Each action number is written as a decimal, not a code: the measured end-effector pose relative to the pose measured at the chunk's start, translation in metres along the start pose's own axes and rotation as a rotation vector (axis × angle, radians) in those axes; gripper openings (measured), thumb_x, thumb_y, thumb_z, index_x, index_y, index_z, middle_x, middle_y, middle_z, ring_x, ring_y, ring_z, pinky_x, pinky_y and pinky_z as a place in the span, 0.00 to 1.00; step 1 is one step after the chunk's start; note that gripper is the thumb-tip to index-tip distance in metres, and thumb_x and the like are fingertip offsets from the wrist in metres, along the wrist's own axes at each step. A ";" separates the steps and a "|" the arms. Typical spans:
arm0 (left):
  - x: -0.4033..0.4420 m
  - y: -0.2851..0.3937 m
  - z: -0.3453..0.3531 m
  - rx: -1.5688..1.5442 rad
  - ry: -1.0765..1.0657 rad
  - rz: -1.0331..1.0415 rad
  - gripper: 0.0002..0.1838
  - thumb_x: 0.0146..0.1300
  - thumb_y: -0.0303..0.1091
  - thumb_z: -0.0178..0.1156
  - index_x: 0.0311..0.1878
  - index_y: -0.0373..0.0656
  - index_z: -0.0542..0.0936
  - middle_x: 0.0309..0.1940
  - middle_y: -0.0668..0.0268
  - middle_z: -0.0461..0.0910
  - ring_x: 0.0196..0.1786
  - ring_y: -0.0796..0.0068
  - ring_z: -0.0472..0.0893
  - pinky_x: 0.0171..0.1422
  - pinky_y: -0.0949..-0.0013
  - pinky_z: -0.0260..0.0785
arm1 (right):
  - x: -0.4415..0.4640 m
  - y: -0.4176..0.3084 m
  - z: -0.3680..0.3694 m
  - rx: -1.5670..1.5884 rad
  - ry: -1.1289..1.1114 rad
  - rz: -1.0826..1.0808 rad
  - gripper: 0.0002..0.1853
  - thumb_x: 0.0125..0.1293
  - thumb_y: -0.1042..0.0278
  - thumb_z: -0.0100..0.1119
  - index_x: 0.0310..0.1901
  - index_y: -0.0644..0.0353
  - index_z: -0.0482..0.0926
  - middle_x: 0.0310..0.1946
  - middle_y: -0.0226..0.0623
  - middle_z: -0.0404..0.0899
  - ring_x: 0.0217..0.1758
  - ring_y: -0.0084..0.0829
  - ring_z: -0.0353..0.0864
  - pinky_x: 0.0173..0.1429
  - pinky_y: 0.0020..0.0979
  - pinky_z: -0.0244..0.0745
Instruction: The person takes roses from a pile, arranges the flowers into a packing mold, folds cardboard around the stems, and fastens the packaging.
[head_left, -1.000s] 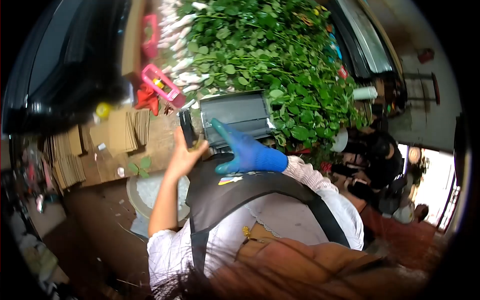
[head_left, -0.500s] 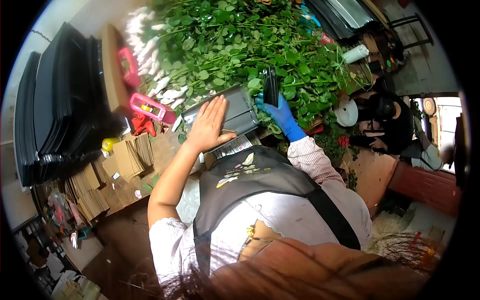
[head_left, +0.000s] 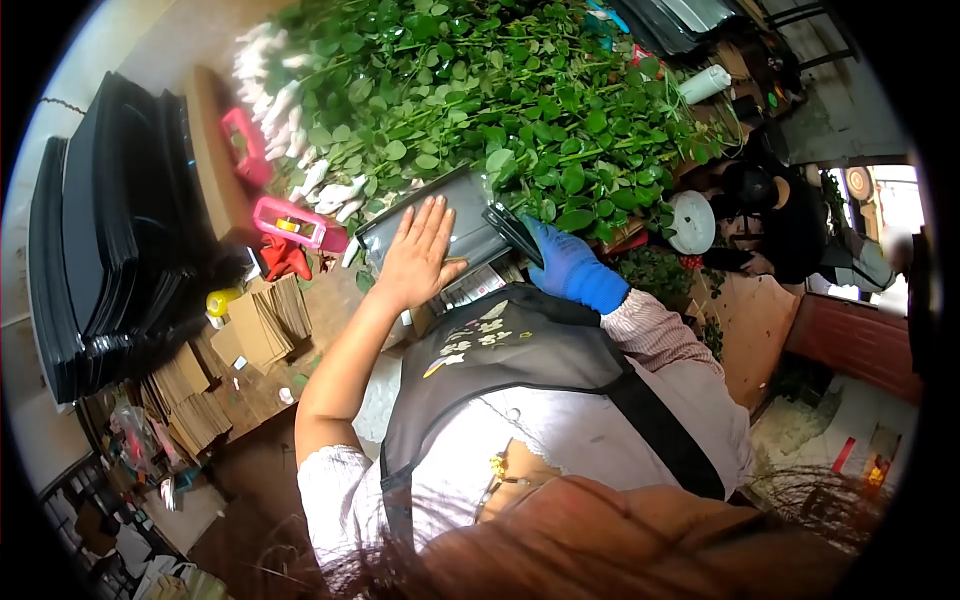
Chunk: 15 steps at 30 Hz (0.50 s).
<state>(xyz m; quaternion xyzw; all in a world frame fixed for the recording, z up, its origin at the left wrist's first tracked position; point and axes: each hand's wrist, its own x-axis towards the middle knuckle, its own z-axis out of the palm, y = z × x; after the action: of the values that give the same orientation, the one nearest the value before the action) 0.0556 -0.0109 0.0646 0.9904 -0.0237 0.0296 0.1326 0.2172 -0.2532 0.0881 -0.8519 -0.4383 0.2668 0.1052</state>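
My left hand [head_left: 421, 255], bare, lies flat with its fingers stretched out on a dark grey, glossy, shallow tray-like piece [head_left: 470, 215]. In a blue glove, my right hand [head_left: 570, 262] is closed around a long, narrow black stapler-like tool [head_left: 514, 235]. The tool slants across the right edge of the grey piece; whether it touches is hard to tell. Leafy green stems [head_left: 480, 100] are heaped just beyond both hands. Several pale, white-wrapped flower heads [head_left: 270, 100] line the heap's left side.
Pink tape dispensers [head_left: 300, 222] and a red object [head_left: 285, 258] lie to the left. Brown cardboard pieces [head_left: 255, 325] are near the table edge. Stacked black sheets [head_left: 125, 230] stand far left. A person in dark clothes [head_left: 790, 235] is at the right, near a white round container [head_left: 692, 222].
My right hand has moved down toward me, tilting the black tool from upright to slanted at the grey piece's right edge. My left hand stays flat in nearly the same place.
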 end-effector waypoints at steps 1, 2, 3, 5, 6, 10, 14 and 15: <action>0.000 0.000 0.000 0.006 -0.012 -0.006 0.44 0.70 0.58 0.52 0.77 0.34 0.56 0.79 0.47 0.50 0.83 0.51 0.48 0.84 0.48 0.37 | 0.003 0.008 0.009 0.010 0.042 -0.034 0.44 0.60 0.55 0.62 0.74 0.62 0.54 0.58 0.60 0.75 0.57 0.55 0.79 0.61 0.49 0.74; 0.000 -0.001 0.001 0.013 -0.004 -0.007 0.44 0.70 0.59 0.52 0.77 0.34 0.57 0.79 0.47 0.50 0.83 0.51 0.48 0.84 0.48 0.37 | 0.006 0.017 0.018 0.021 0.084 -0.067 0.42 0.62 0.54 0.62 0.73 0.62 0.56 0.56 0.60 0.76 0.55 0.55 0.80 0.59 0.49 0.75; 0.000 -0.001 0.002 0.019 0.003 -0.006 0.44 0.70 0.59 0.52 0.77 0.34 0.57 0.79 0.47 0.50 0.83 0.51 0.48 0.84 0.48 0.36 | 0.007 0.018 0.017 0.036 0.062 -0.056 0.41 0.62 0.54 0.62 0.73 0.61 0.57 0.55 0.59 0.77 0.54 0.55 0.80 0.58 0.50 0.75; 0.000 0.000 0.003 -0.002 0.018 -0.008 0.44 0.70 0.59 0.53 0.77 0.34 0.57 0.79 0.48 0.51 0.82 0.51 0.48 0.84 0.48 0.36 | 0.012 0.020 0.013 0.065 0.019 -0.036 0.38 0.63 0.55 0.61 0.71 0.61 0.59 0.52 0.58 0.79 0.51 0.55 0.81 0.56 0.50 0.76; -0.001 0.001 0.002 -0.028 0.026 -0.011 0.44 0.69 0.58 0.55 0.77 0.35 0.58 0.79 0.48 0.51 0.82 0.51 0.48 0.84 0.48 0.36 | 0.013 0.019 0.007 0.049 -0.009 -0.038 0.38 0.63 0.55 0.61 0.71 0.60 0.60 0.51 0.58 0.80 0.50 0.55 0.82 0.55 0.50 0.77; -0.012 0.018 -0.017 -0.508 0.103 -0.141 0.43 0.66 0.51 0.62 0.77 0.38 0.60 0.77 0.45 0.56 0.81 0.49 0.53 0.84 0.49 0.38 | 0.004 0.006 -0.030 0.007 0.039 -0.044 0.34 0.63 0.55 0.61 0.68 0.60 0.65 0.50 0.56 0.81 0.48 0.55 0.82 0.53 0.50 0.78; -0.041 0.060 -0.017 -1.533 0.501 -0.492 0.40 0.72 0.38 0.61 0.80 0.44 0.51 0.74 0.50 0.63 0.76 0.60 0.63 0.80 0.58 0.53 | -0.019 -0.065 -0.059 0.224 0.109 -0.190 0.40 0.65 0.48 0.61 0.74 0.57 0.60 0.56 0.58 0.77 0.54 0.54 0.81 0.59 0.46 0.77; -0.042 0.067 -0.018 -1.668 0.596 -0.535 0.43 0.72 0.41 0.60 0.81 0.46 0.45 0.71 0.49 0.66 0.74 0.60 0.65 0.79 0.58 0.54 | -0.014 -0.077 -0.051 0.355 0.061 -0.403 0.43 0.66 0.47 0.61 0.77 0.57 0.55 0.62 0.56 0.74 0.60 0.49 0.80 0.63 0.41 0.75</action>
<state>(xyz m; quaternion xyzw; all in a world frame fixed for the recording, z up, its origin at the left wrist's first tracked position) 0.0095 -0.0687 0.0969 0.4986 0.2271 0.2249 0.8058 0.1856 -0.2157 0.1672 -0.7232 -0.5421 0.2873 0.3171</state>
